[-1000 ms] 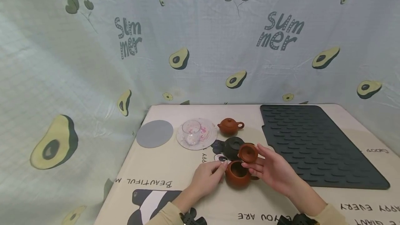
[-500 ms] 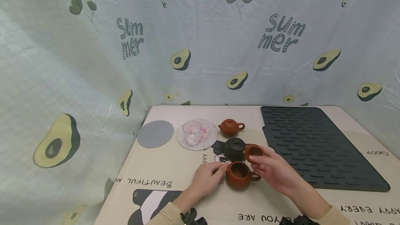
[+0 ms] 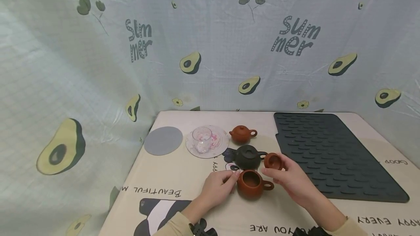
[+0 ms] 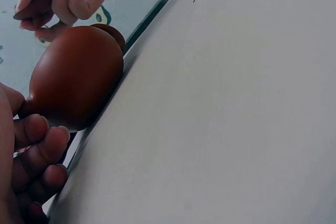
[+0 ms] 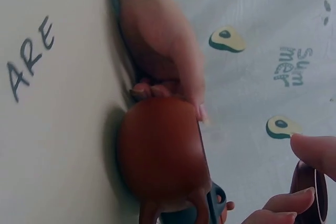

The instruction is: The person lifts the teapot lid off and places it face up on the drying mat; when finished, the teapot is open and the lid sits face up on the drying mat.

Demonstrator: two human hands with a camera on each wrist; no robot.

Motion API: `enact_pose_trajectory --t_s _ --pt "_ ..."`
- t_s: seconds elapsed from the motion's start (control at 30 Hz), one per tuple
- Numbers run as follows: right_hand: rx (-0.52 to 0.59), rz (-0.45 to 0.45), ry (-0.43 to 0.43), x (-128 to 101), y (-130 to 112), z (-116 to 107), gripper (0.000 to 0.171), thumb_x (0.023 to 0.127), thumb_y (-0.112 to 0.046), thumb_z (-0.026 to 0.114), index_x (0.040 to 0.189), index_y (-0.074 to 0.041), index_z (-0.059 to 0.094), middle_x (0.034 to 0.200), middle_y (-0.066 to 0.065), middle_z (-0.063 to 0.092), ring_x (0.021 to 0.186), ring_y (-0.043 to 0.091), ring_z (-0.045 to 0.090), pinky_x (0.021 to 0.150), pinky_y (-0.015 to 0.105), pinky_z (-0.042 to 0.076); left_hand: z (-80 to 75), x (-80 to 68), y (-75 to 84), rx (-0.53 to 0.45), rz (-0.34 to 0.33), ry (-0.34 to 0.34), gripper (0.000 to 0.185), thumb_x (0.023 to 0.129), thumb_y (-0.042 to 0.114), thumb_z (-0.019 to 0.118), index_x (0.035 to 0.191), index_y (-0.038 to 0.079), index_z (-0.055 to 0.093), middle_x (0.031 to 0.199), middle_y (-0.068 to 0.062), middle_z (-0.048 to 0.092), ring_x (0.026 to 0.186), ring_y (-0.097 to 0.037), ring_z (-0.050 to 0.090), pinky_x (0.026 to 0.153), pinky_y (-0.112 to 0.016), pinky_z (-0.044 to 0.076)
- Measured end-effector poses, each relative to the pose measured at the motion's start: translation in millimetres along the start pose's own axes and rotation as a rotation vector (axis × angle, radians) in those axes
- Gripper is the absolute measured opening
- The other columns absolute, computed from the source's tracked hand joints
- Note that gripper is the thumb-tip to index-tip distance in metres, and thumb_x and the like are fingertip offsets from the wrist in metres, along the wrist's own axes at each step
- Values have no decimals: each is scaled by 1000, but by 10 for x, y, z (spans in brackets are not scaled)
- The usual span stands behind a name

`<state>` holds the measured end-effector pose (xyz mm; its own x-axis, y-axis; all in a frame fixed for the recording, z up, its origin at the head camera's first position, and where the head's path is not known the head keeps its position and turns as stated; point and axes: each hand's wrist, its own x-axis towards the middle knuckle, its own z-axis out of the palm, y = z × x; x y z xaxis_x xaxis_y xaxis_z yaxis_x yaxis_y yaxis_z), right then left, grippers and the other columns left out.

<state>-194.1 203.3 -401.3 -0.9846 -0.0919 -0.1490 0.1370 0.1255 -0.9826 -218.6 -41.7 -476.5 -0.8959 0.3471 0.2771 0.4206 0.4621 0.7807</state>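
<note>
A reddish-brown teapot [image 3: 251,191] without a lid stands upright on the table, its handle to the right. My left hand [image 3: 217,188] pinches it at its left side, where the spout is; in the left wrist view the fingers [image 4: 50,148] meet its narrow end. Just right of and above the pot's opening, my right hand [image 3: 295,180] holds its brown lid [image 3: 273,161] between thumb and fingers. The lid's hollow underside faces the head camera, tilted. Behind the pot sits a dark teapot [image 3: 247,157], its handle end close to the lid.
Farther back stands a second brown teapot [image 3: 241,135], lid on. Left of it, a clear glass cup [image 3: 201,139] stands on a patterned plate [image 3: 219,143], beside a grey round mat [image 3: 163,140]. A dark ridged mat [image 3: 331,159] covers the right side of the table.
My right hand has moved the lid rightward, away from above the pot's opening, turning it and uncovering the pot's handle to view. My left hand stays at the spout.
</note>
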Motion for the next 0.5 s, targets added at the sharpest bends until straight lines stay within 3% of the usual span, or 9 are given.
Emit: enact_pose_trajectory --t_s 0.33,0.5 --pt "-211 -8 79 -23 18 -21 62 88 -28 82 140 -8 53 127 13 58 111 27 53 84 39 48 12 -26 -23 -4 27 15 50 107 46 49 65 22 61 57 18 50 65 -2 53 62 -23 40" --pt "-203 -14 98 -24 27 -41 69 88 -29 83 144 -10 47 135 13 54 113 26 55 84 37 49 3 -15 -27 -5 37 17 50 107 46 49 65 22 61 56 19 50 64 -2 53 61 -23 39"
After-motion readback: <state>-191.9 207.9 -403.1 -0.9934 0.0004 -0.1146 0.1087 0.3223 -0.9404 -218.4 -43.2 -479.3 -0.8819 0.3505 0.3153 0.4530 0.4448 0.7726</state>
